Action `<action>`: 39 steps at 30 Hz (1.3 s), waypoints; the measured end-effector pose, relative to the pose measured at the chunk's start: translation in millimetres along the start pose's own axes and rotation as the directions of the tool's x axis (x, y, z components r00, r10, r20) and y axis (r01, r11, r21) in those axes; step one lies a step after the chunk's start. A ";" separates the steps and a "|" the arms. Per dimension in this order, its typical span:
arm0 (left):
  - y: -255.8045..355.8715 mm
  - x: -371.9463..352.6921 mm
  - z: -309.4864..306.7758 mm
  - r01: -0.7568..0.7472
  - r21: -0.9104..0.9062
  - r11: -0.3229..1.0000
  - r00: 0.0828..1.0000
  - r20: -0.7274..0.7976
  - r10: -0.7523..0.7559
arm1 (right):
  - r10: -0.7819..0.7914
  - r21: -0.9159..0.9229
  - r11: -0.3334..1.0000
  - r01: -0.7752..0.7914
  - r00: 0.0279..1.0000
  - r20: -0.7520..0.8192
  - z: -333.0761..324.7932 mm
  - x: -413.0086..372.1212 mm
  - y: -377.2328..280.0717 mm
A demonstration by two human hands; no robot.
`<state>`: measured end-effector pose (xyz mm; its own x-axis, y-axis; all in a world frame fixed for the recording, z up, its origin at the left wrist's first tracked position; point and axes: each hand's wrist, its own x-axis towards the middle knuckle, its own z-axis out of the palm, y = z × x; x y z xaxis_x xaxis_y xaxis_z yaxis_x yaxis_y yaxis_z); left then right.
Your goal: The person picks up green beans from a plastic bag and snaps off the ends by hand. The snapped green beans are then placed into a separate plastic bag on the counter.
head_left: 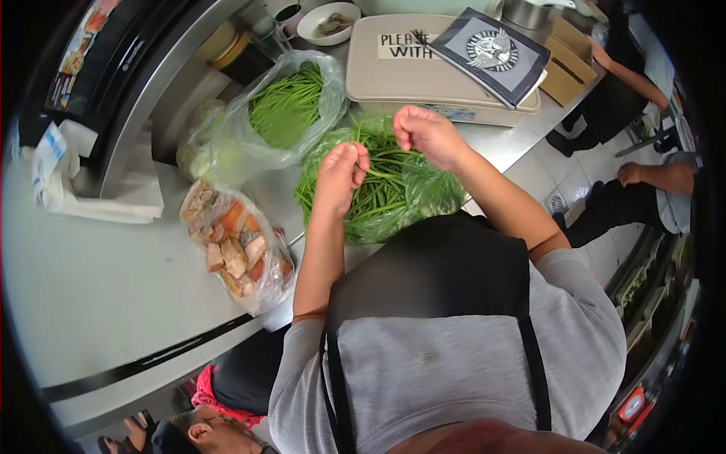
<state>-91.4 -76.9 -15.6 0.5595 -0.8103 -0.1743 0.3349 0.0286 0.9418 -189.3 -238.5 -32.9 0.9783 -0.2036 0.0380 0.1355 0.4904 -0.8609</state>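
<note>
Long green beans [378, 193] lie heaped in an open clear plastic bag on the counter in front of me. My left hand [342, 175] is closed in a pinch over the left side of the heap, and a thin green stem shows by its fingertips. Over the upper right of the heap, my right hand [427, 136] is also closed, thumb against fingers; what it holds, if anything, is too small to make out. Just beyond my left hand sits a second bag [333, 83] holding cut green bean pieces [286, 106].
A bag of orange and tan chunks [234, 257] lies to the left. Beyond the beans stands a lidded beige bin [386, 68] with a dark booklet [491, 57] on top. A white bowl [327, 21] is at the back. Other people stand at the right and lower left.
</note>
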 end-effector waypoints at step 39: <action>-16.1 13.2 -16.5 -0.079 0.208 0.975 0.983 -0.146 0.111 | -0.416 -0.976 0.115 0.184 0.901 0.121 48.2 16.4 9.1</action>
<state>-76.8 -78.4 -37.8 0.6981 -0.7076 -0.1091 0.1245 -0.0302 0.9918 -164.5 -196.5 -15.6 0.8441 -0.2850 0.4541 0.0430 -0.8083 -0.5872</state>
